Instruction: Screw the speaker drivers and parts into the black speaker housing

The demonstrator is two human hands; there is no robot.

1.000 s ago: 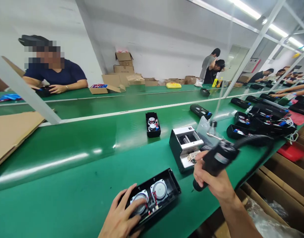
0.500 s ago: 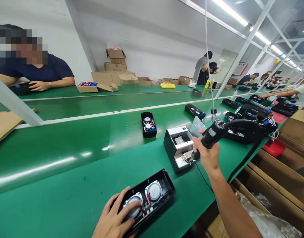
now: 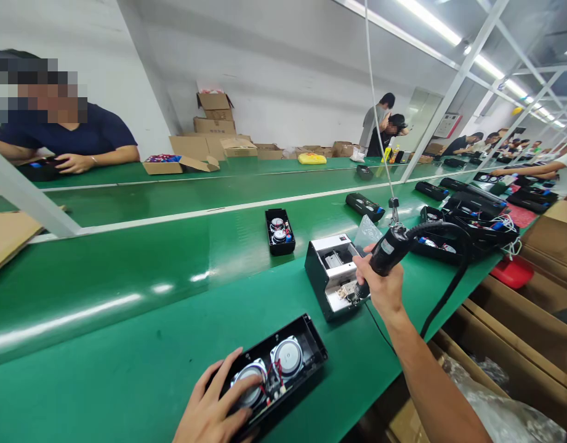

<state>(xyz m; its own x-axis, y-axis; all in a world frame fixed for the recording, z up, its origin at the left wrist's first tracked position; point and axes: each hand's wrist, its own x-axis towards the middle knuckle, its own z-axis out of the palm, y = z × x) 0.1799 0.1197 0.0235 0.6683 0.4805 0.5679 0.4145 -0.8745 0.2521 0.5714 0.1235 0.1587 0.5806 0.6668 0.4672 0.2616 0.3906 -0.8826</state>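
Observation:
My left hand lies on the near end of a black open speaker housing at the bottom centre, fingers spread over one of its two round drivers. My right hand grips a black electric screwdriver that hangs from a cable. Its tip rests at the front of a small white and black screw feeder box on the green belt.
Another open speaker housing sits farther up the green conveyor belt. More black housings and wires crowd the right side. Cardboard boxes stand at the right edge. A person in a dark shirt works across the belt at far left.
My right hand carried the screwdriver away from the housing and up to the feeder box, where its tip now rests. My left hand stayed on the housing.

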